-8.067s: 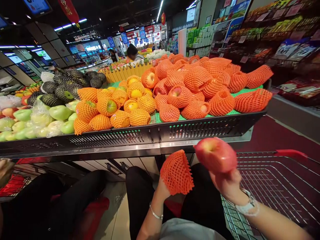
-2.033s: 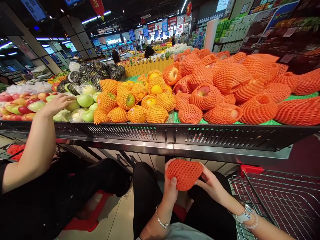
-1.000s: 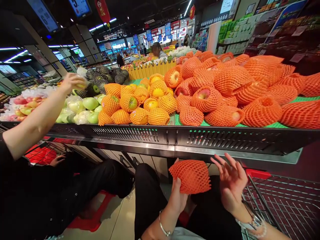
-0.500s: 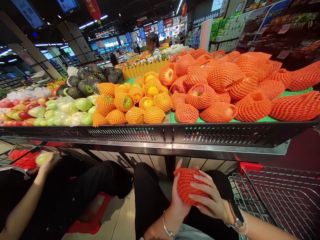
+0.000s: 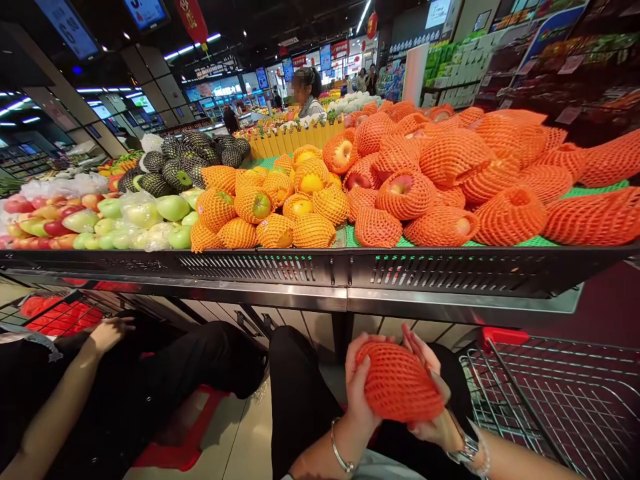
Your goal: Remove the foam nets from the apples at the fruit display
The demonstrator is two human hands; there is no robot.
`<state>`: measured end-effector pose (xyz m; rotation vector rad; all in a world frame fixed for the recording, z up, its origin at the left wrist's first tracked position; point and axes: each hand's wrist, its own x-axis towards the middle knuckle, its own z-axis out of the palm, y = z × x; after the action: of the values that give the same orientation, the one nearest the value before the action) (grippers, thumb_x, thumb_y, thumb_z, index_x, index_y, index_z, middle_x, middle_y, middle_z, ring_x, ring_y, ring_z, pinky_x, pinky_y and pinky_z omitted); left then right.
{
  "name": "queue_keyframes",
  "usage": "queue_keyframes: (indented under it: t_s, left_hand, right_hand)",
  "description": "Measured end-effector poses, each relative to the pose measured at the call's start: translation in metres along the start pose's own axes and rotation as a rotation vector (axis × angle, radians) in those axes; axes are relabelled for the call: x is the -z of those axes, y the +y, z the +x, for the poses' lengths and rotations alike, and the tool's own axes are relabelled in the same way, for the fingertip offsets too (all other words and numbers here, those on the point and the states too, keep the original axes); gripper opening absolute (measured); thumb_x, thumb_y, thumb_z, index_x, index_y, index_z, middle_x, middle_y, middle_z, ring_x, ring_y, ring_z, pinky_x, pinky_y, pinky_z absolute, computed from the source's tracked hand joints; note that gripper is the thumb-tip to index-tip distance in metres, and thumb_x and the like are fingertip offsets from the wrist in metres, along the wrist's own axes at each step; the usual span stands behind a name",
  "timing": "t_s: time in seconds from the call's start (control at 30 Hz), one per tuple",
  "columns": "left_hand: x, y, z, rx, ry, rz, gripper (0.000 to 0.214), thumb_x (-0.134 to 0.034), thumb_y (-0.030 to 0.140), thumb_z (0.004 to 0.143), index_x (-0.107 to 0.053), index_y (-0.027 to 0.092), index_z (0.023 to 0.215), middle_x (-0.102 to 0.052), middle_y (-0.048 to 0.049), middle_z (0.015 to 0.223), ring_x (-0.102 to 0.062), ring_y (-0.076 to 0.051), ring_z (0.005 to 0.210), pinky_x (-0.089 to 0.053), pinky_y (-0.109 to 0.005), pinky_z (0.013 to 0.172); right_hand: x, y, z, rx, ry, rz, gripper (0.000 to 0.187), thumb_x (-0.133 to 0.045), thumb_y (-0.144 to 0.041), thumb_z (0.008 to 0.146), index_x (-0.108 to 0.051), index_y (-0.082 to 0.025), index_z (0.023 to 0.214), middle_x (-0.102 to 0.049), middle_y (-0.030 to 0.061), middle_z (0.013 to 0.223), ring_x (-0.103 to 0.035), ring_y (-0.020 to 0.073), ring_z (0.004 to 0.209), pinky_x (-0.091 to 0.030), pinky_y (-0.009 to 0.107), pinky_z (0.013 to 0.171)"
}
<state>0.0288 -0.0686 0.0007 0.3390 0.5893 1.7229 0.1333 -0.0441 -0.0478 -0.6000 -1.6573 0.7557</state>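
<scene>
Netted fruit: between both hands, below the front of the black crate; its skin is hidden.
Net: looks already drawn over; whether any straightening is left, I cannot tell.
Left hand: grip clamped on the fruit, thumb over the net.
Right hand: grip clamped on the opposite end, fingers pointing crateward.
Orange-netted pile: inside the crate.

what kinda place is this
Probably a supermarket's produce section: round fruit in orange-red foam nets heaped in black plastic trays, a silver wire shopping cart and blue overhead price screens.
</scene>
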Motion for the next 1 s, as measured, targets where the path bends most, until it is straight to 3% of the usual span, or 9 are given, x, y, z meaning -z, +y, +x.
queue_keyframes:
  t_s: [0.03,0.1,0.2,0.37,0.5,0.63,0.73,0.83,1.0]
  left_hand:
    - [0.001,0.0,0.0,-0.032,-0.015,0.061,0.017,-0.06,0.032,0.083,-0.071,0.024,0.094,-0.067,-0.0048,0.105,-0.063,-0.025,0.105,-0.046,-0.041,0.099]
    - [0.003,0.0,0.0,-0.095,-0.017,0.177,0.026,-0.054,0.039,0.086,-0.072,0.021,0.083,-0.068,-0.0065,0.106,-0.061,-0.026,0.107,-0.044,-0.041,0.101]
    - [0.005,0.0,0.001,-0.108,0.035,0.313,0.038,-0.048,0.047,0.088,-0.071,0.021,0.103,-0.063,-0.0089,0.124,-0.053,-0.028,0.121,-0.037,-0.041,0.109]
    - [0.004,-0.003,0.007,-0.013,0.06,0.371,0.063,-0.067,0.053,0.076,-0.054,0.028,0.133,-0.039,-0.0047,0.152,-0.029,-0.028,0.143,-0.027,-0.034,0.116]
    - [0.003,-0.01,0.017,0.128,0.097,0.228,0.089,-0.073,0.057,0.068,-0.034,0.033,0.144,-0.043,-0.0089,0.147,-0.043,-0.028,0.134,-0.04,-0.036,0.107]
    - [0.004,-0.015,0.022,0.14,0.203,0.145,0.058,-0.067,0.053,0.075,-0.052,0.028,0.126,-0.06,-0.0077,0.128,-0.058,-0.025,0.117,-0.047,-0.035,0.096]
    - [0.007,-0.015,0.021,0.133,0.256,0.067,0.039,-0.064,0.049,0.076,-0.064,0.023,0.105,-0.067,-0.006,0.113,-0.063,-0.023,0.107,-0.05,-0.032,0.091]
    - [0.007,-0.011,0.02,0.253,0.342,-0.062,0.034,-0.06,0.046,0.078,-0.068,0.019,0.098,-0.07,-0.0067,0.103,-0.066,-0.021,0.099,-0.05,-0.031,0.09]
    - [0.001,0.001,0.021,0.418,0.482,-0.166,0.032,-0.059,0.043,0.079,-0.069,0.015,0.091,-0.071,-0.0066,0.093,-0.067,-0.019,0.086,-0.051,-0.029,0.087]
  right_hand:
    - [0.0,-0.001,0.002,0.008,-0.022,0.025,0.066,-0.047,-0.069,0.083,-0.024,-0.048,0.142,-0.02,0.0029,0.155,-0.023,0.0402,0.142,-0.03,0.074,0.103]
    - [0.001,-0.003,0.006,0.042,-0.033,0.07,0.058,-0.042,-0.063,0.089,-0.031,-0.039,0.141,-0.03,0.0095,0.15,-0.036,0.0392,0.136,-0.042,0.067,0.098]
    - [0.001,-0.003,0.012,-0.041,-0.024,0.115,0.05,-0.04,-0.06,0.092,-0.043,-0.031,0.134,-0.044,0.0109,0.141,-0.045,0.0341,0.131,-0.045,0.058,0.099]
    - [-0.003,0.003,0.03,-0.322,0.202,0.244,0.033,-0.042,-0.046,0.095,-0.06,-0.023,0.109,-0.065,0.0098,0.114,-0.064,0.0253,0.106,-0.055,0.039,0.089]
    - [-0.001,0.003,0.046,-0.424,0.267,0.267,0.024,-0.039,-0.03,0.096,-0.06,-0.023,0.106,-0.069,0.0066,0.107,-0.068,0.0208,0.095,-0.057,0.032,0.082]
    - [0.001,-0.004,0.043,-0.222,0.145,0.091,0.021,-0.041,-0.024,0.096,-0.055,-0.026,0.111,-0.065,0.007,0.117,-0.062,0.021,0.112,-0.052,0.037,0.096]
    - [0.006,-0.007,0.037,0.05,-0.065,-0.129,0.033,-0.032,-0.022,0.099,-0.052,-0.027,0.124,-0.053,0.0083,0.135,-0.044,0.0247,0.134,-0.043,0.05,0.106]
    - [0.011,-0.004,0.037,0.298,-0.221,-0.3,0.037,-0.026,-0.029,0.1,-0.051,-0.026,0.128,-0.048,0.009,0.14,-0.028,0.0293,0.143,-0.038,0.059,0.108]
    - [0.009,0.003,0.044,0.411,-0.327,-0.381,0.055,-0.054,-0.061,0.085,-0.05,-0.021,0.124,-0.05,0.0172,0.135,-0.037,0.0366,0.135,-0.046,0.061,0.098]
